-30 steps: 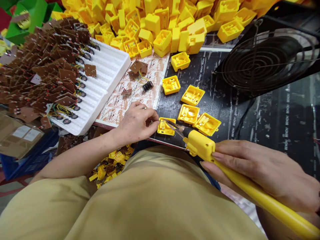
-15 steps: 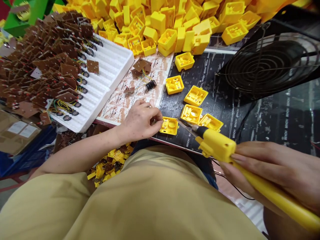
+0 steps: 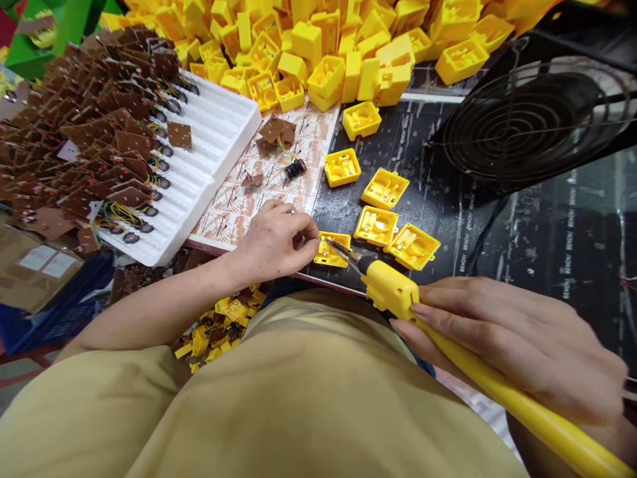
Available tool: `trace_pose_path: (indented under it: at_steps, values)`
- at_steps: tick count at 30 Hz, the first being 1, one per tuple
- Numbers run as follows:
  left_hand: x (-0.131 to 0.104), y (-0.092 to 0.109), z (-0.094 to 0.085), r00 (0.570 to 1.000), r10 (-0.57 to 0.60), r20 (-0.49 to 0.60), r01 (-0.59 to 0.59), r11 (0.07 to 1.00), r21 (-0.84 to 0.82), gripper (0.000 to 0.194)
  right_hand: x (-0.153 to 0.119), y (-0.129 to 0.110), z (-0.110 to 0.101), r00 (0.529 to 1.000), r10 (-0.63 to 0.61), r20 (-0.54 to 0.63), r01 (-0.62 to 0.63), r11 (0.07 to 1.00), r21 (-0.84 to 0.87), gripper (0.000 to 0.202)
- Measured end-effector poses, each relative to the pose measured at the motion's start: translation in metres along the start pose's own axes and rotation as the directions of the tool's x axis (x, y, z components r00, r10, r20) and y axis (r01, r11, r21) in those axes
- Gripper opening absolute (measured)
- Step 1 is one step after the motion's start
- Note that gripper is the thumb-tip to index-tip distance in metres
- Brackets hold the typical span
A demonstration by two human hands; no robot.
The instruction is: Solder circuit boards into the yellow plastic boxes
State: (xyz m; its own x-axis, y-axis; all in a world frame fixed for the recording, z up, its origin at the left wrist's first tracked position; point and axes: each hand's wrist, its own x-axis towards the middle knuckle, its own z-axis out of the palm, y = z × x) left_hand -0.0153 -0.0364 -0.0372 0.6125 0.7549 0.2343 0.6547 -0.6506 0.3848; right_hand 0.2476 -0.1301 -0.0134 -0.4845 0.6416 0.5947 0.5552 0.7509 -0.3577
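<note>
In my right hand point(image 3: 512, 332) is a yellow soldering iron point(image 3: 393, 282), its long handle running back under my palm. The iron's metal tip reaches over a small yellow plastic casing point(image 3: 341, 259) at the table's near edge. Thumb and forefinger of my left hand point(image 3: 279, 240) are pinched together at that casing's left side; what they hold is hidden. Metal bits show inside the casing. Just right of it lie more open casings, one point(image 3: 377, 226) partly against another point(image 3: 414, 247).
A white foam tray point(image 3: 219, 143) at left bears many brown circuit boards point(image 3: 99, 126) with wired round parts. Yellow casings point(image 3: 306, 43) are heaped at the back. A black caged fan point(image 3: 527, 126) stands at right. Loose boards point(image 3: 277, 129) and black round parts point(image 3: 295, 169) lie mid-table.
My right hand has brought the soldering iron leftward, so its tip is now over the near casing instead of right of it. My left hand keeps its pinch beside the casing.
</note>
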Motion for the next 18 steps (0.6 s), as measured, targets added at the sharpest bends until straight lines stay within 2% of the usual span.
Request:
trace_pose_path:
  at_steps: [2, 6, 10, 15, 18]
  values:
    - [0.000, -0.001, 0.001, 1.000, 0.007, -0.002, -0.007, 1.000, 0.001, 0.015, -0.002, -0.001, -0.002, 1.000, 0.017, 0.009, -0.017, 1.000, -0.005, 0.013]
    - [0.000, -0.003, 0.003, 0.999, 0.043, -0.015, -0.043, 0.999, -0.003, 0.016, -0.011, -0.006, -0.009, 0.986, 0.166, 0.009, -0.166, 0.986, -0.007, 0.010]
    - [0.000, -0.003, 0.003, 0.999, 0.046, -0.021, -0.046, 0.999, -0.008, 0.016, -0.013, -0.008, -0.008, 0.971, 0.239, 0.018, -0.239, 0.971, 0.003, 0.007]
    - [0.000, -0.002, 0.001, 0.999, 0.041, -0.001, -0.041, 0.999, -0.029, 0.017, -0.004, -0.004, -0.001, 0.990, 0.135, 0.026, -0.135, 0.991, 0.009, 0.004]
    - [0.000, -0.002, 0.001, 1.000, 0.027, 0.012, -0.027, 0.999, -0.031, 0.017, -0.003, -0.001, -0.001, 0.999, 0.042, 0.027, -0.042, 0.999, 0.008, 0.014]
